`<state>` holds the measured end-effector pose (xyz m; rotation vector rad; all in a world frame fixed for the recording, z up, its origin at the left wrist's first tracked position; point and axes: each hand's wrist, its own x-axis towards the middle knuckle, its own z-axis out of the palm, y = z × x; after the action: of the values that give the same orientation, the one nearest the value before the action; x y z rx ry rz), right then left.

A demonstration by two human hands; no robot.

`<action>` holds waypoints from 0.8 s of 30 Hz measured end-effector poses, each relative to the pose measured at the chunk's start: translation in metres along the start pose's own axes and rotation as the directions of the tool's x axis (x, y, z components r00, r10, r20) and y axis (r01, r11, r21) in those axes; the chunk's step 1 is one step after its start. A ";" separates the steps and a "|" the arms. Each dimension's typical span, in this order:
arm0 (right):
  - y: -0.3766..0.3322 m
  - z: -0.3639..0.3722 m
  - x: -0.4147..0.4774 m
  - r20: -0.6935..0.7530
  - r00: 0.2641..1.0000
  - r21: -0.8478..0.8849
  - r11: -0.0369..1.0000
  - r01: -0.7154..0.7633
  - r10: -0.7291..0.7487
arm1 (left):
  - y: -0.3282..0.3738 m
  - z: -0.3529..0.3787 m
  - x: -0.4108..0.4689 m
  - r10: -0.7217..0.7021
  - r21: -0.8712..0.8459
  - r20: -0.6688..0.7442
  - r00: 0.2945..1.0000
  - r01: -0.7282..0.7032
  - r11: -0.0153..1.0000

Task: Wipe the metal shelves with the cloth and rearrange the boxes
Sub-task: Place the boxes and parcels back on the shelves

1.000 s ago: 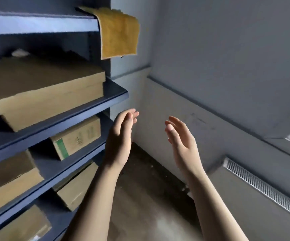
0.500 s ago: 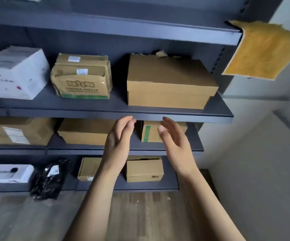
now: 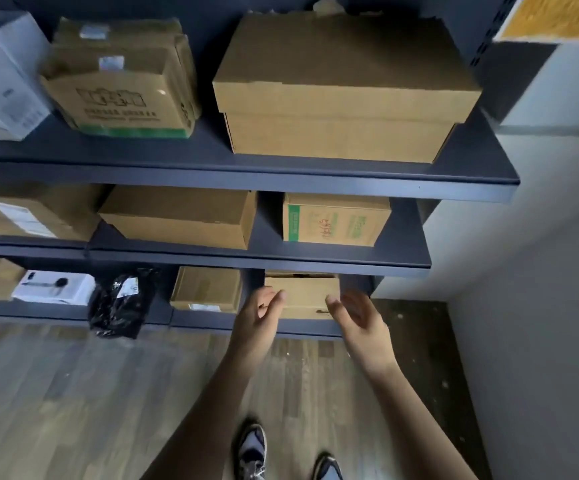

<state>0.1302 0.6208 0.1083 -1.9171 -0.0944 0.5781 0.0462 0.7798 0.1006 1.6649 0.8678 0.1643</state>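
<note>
Dark metal shelves (image 3: pixel 246 174) hold cardboard boxes on three levels. My left hand (image 3: pixel 258 315) and my right hand (image 3: pixel 359 317) reach down toward the bottom shelf, palms facing each other, on either side of a small brown box (image 3: pixel 303 292). Both hands are empty with relaxed fingers; whether they touch the box is unclear. A yellow cloth (image 3: pixel 558 15) hangs at the top right. On the upper level sits a large brown lidded box (image 3: pixel 343 88), with a green-striped carton (image 3: pixel 121 81) to its left.
A white box (image 3: pixel 4 81) stands at upper left. The middle shelf carries a flat brown box (image 3: pixel 177 216) and a green-printed box (image 3: pixel 336 220). A black plastic bag (image 3: pixel 121 303) and another white box (image 3: pixel 56 287) lie on the bottom shelf. A grey wall (image 3: pixel 541 271) bounds the right; my shoes (image 3: pixel 253 452) stand on wood floor.
The view turned from the shelf's end and the wall to face the shelves, then tilted down. Both empty hands dropped from the upper shelf's edge to the small box on the bottom shelf.
</note>
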 end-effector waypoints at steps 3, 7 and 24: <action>0.045 0.014 0.029 0.012 0.998 -0.051 0.997 -0.054 0.055 | -0.049 0.014 0.036 -0.067 0.064 -0.004 0.998 0.067 0.996; 0.133 0.048 0.097 -0.006 0.996 -0.113 0.989 -0.093 0.093 | -0.139 0.045 0.105 -0.091 0.157 -0.014 0.996 0.092 0.983; 0.438 0.141 0.370 -0.117 0.993 -0.395 0.918 -0.018 -0.032 | -0.440 0.137 0.365 0.064 0.297 -0.088 0.994 -0.036 0.954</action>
<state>0.3078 0.6778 -0.4521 -2.3415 -0.1492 0.4589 0.1816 0.9103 -0.4563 1.9722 0.9590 0.1567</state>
